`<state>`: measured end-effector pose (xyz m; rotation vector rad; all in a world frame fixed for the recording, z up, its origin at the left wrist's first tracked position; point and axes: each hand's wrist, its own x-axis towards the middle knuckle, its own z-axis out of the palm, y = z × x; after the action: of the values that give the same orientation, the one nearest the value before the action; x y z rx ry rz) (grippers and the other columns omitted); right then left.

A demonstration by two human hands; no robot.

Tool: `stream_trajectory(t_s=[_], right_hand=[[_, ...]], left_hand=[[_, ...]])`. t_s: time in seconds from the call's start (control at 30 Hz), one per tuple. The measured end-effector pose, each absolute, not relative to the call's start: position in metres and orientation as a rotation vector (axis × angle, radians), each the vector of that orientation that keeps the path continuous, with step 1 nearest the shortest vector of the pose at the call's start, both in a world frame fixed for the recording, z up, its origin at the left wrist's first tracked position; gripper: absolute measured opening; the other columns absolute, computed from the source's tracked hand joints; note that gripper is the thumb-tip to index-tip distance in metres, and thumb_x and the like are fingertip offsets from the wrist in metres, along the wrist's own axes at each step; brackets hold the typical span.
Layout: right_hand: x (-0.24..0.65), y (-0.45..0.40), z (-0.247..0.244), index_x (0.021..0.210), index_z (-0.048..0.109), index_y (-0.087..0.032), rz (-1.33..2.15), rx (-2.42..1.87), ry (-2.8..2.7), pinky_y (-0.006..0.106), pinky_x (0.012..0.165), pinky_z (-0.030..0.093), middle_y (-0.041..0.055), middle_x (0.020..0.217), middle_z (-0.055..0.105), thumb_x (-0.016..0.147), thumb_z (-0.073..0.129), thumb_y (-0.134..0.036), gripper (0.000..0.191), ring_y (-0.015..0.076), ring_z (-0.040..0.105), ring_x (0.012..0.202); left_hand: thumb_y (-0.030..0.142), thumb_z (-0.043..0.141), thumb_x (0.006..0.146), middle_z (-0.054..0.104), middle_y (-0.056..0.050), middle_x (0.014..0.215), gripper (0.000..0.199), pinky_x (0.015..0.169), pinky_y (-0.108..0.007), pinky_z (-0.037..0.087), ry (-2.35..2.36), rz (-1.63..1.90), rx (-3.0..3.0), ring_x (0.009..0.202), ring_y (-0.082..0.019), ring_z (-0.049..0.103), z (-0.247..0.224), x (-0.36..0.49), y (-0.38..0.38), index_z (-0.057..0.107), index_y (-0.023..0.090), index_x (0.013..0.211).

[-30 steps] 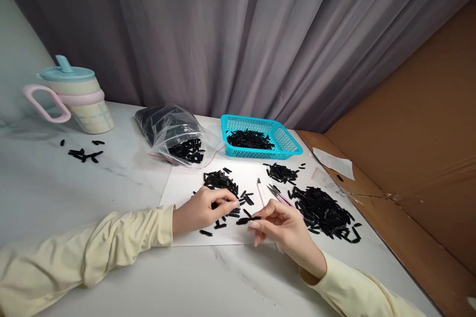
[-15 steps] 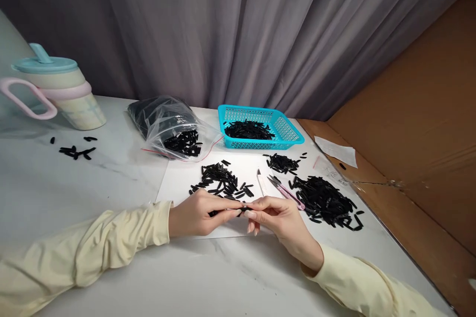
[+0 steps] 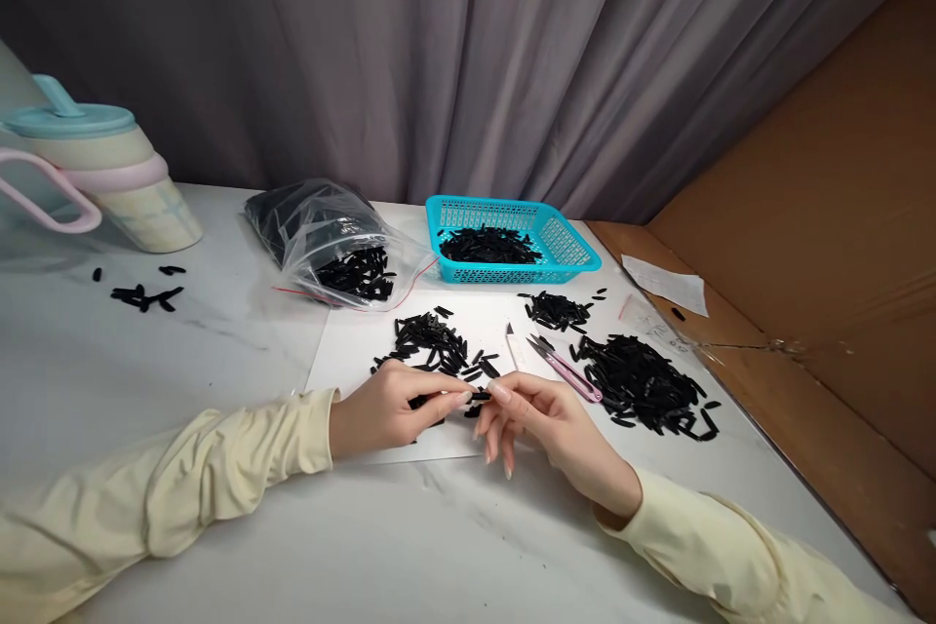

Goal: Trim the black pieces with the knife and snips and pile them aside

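Observation:
Between my hands is a small, slim black piece [image 3: 480, 396] with pointed ends, its exact kind unclear. My left hand [image 3: 399, 409] pinches it between thumb and fingers. At its right end, my right hand [image 3: 545, 414] grips with thumb and index finger, the other fingers hanging loosely spread. Under and behind the hands, a loose heap of like black pieces [image 3: 431, 341] lies on a white sheet [image 3: 343, 341], partly hidden by my left hand. A white craft knife [image 3: 516, 351] and pink thread snips [image 3: 566, 370] lie just beyond my right hand.
A larger black heap [image 3: 640, 385] lies at right, a smaller heap [image 3: 558, 310] behind it. Farther back stand a blue basket [image 3: 512, 275] and an opened zip bag [image 3: 322, 229], both holding black pieces. A tumbler [image 3: 150, 210] stands left; cardboard [image 3: 819, 244] borders the right.
My right hand's lower fingers have spread and dropped away from the palm, and the black piece shows more clearly between the hands. The view has shifted slightly.

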<state>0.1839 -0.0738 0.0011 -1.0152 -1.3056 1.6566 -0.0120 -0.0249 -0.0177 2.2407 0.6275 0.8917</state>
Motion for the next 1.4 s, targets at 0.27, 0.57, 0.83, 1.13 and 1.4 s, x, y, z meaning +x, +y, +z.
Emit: stream_trajectory(t_s=[0.27,0.57,0.83,1.13,1.4], right_hand=[[0.1828,-0.0745,-0.0013,0.077,0.056,-0.013,1.707,-0.996,-1.269,0.019,0.041,0.048,0.0051,0.070,0.065,0.086,0.056,-0.041,0.030,0.0112,0.061,0.050],[0.1823,-0.0757,-0.0002,0.076,0.055,-0.013,1.684,-1.003,-1.269,0.019,0.040,0.047,0.0050,0.068,0.066,0.086,0.056,-0.042,0.030,0.0109,0.061,0.048],[0.1823,-0.0760,-0.0014,0.074,0.054,-0.013,1.706,-0.997,-1.255,0.019,0.040,0.047,0.0051,0.068,0.066,0.086,0.055,-0.042,0.032,0.0111,0.061,0.048],[0.1805,-0.0761,-0.0014,0.074,0.054,-0.013,1.711,-1.008,-1.239,0.018,0.040,0.047,0.0052,0.067,0.066,0.087,0.054,-0.040,0.030,0.0106,0.061,0.047],[0.1816,-0.0759,-0.0030,0.074,0.054,-0.013,1.682,-0.999,-1.248,0.019,0.040,0.046,0.0048,0.066,0.065,0.087,0.055,-0.039,0.029,0.0111,0.061,0.048]], left_hand=[[0.024,0.051,0.086,0.058,0.001,0.046,0.025,0.038,-0.018,0.032,0.639,0.865,2.226,0.035,-0.007,0.038,-0.0161,-0.0112,-0.0251,0.071,0.012,0.094],[0.025,0.053,0.086,0.058,0.000,0.048,0.023,0.042,-0.018,0.036,0.683,0.788,2.168,0.039,-0.007,0.042,-0.0148,-0.0109,-0.0262,0.071,0.012,0.089],[0.024,0.047,0.089,0.054,0.001,0.047,0.027,0.043,-0.018,0.035,0.645,0.815,2.290,0.040,-0.007,0.039,-0.0165,-0.0128,-0.0241,0.072,0.013,0.086],[0.024,0.049,0.089,0.058,0.001,0.048,0.026,0.042,-0.018,0.034,0.621,0.833,2.330,0.039,-0.007,0.038,-0.0167,-0.0113,-0.0242,0.072,0.012,0.088],[0.020,0.054,0.085,0.062,-0.001,0.051,0.021,0.042,-0.016,0.037,0.586,0.867,2.300,0.038,-0.006,0.043,-0.0162,-0.0107,-0.0250,0.069,0.008,0.092]])
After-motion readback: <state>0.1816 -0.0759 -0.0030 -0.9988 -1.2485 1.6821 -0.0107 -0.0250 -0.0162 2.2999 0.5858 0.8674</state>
